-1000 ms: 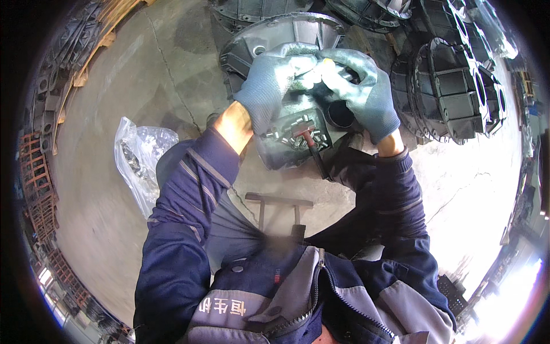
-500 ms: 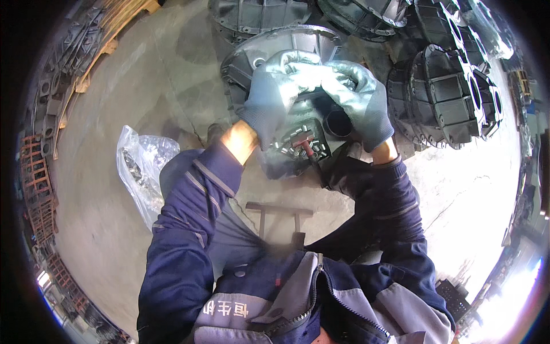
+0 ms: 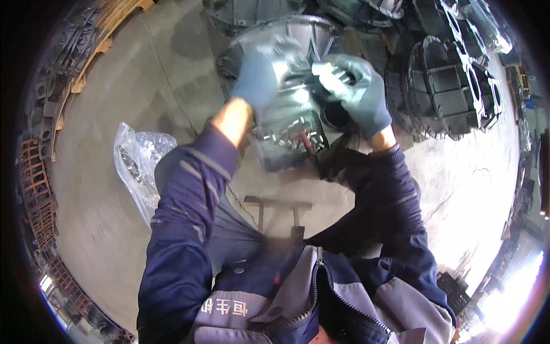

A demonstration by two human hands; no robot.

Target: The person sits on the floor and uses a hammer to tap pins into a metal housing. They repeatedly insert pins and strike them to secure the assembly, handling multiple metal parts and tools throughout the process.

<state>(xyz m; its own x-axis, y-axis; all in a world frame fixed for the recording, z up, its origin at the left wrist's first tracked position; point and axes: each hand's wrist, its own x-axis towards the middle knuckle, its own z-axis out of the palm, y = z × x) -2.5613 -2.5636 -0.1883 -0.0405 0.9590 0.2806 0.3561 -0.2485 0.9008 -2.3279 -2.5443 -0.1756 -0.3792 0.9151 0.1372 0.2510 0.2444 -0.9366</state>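
Observation:
My left hand [image 3: 259, 77], in a grey work glove, is smeared by motion over the near edge of a round ribbed metal housing [image 3: 312, 31]. Its fingers cannot be made out. My right hand [image 3: 366, 94], gloved alike, is closed with the fingers curled around something small; glare and the fingers hide what it is. Below and between the hands sits a dark tray [image 3: 275, 163] with several short shiny metal pieces [image 3: 285, 137]. Across it lies a hammer [image 3: 303, 138] with a reddish head. A dark round opening [image 3: 336, 116] shows just under my right hand.
More ribbed metal housings [image 3: 441, 86] crowd the far right and far side. A clear plastic bag [image 3: 137, 166] of small parts lies on the floor at left. A low metal frame [image 3: 278, 203] is between my legs. Wooden pallets [image 3: 94, 57] line the far left.
My hands, together over the housing before, have come apart. The left has moved a little left and blurred; the right stays near its place with its fingers curled. The view has shifted slightly.

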